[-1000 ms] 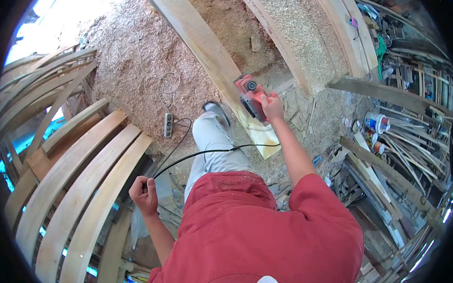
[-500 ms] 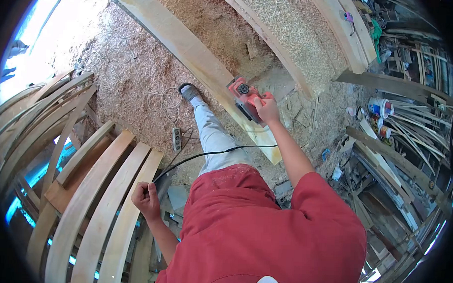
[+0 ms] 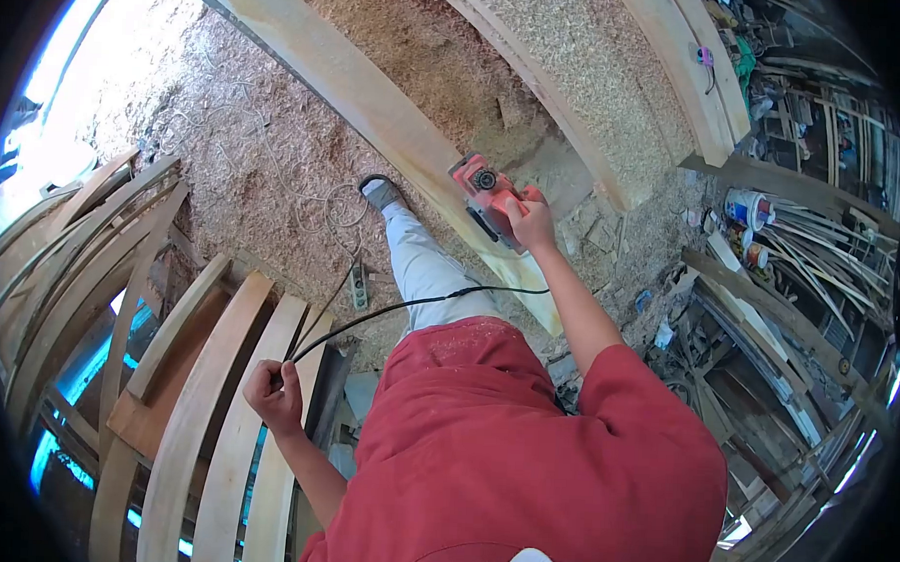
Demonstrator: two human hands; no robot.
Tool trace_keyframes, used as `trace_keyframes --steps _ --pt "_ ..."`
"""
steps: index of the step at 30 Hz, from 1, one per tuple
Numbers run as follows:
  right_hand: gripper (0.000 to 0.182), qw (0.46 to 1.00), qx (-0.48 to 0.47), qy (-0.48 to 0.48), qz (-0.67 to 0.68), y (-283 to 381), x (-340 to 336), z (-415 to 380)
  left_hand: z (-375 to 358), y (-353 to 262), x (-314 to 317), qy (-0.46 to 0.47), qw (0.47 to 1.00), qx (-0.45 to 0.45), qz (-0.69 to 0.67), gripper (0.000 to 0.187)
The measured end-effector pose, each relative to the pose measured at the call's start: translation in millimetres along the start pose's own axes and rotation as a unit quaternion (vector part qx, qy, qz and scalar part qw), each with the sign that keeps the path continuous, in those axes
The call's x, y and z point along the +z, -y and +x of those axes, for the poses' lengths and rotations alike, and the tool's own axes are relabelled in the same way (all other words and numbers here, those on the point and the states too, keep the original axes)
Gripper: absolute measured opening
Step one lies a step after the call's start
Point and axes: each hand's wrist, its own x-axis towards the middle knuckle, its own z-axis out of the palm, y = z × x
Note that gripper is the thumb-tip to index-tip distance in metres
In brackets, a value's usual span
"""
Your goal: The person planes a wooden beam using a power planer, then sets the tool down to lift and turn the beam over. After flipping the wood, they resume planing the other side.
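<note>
My right hand is wrapped round the handle of a red electric planer. The planer sits on the near end of a long wooden plank. My left hand is closed, out to the left above some boards. Its fingers pinch the black power cord, which runs in front of my thighs toward my right forearm. A power strip lies on the ground beside my leg.
Wood shavings cover the ground. Several planks lean at the left. More long boards lie at the upper right. Thin offcuts and a white bucket stand at the right. A loose cord coils near my foot.
My left hand has shifted slightly left, drawing the cord with it. My right hand and the planer stay nearly where they were on the plank. The view has tilted a little.
</note>
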Motion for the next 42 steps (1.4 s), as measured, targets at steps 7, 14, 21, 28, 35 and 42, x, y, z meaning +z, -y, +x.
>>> trace_keyframes --steps 7,14,21,28,35,42 --pt "0.051 0.998 0.059 0.021 -0.025 40.3 7.0 28.3 44.0 6.2 -10.8 -0.005 1.0 0.01 0.006 0.033" --pt "0.051 0.998 0.058 0.017 -0.024 78.2 10.7 49.0 83.4 6.3 -21.2 -0.002 1.0 0.007 -0.006 0.034" --pt "0.049 0.998 0.056 0.024 -0.021 107.4 23.6 78.4 123.8 7.1 -33.2 0.004 1.0 -0.016 0.012 0.036" --pt "0.049 0.998 0.049 0.044 -0.006 142.4 25.1 103.4 163.5 9.6 -42.3 0.011 1.0 -0.009 0.018 0.033" --pt "0.049 0.998 0.054 0.04 -0.017 166.5 42.4 131.0 193.3 -6.7 -56.6 -0.016 1.0 -0.001 0.006 0.031" --pt "0.05 0.999 0.029 0.017 -0.035 202.5 56.3 157.4 212.1 -7.3 -69.2 -0.02 0.999 -0.038 0.002 0.033"
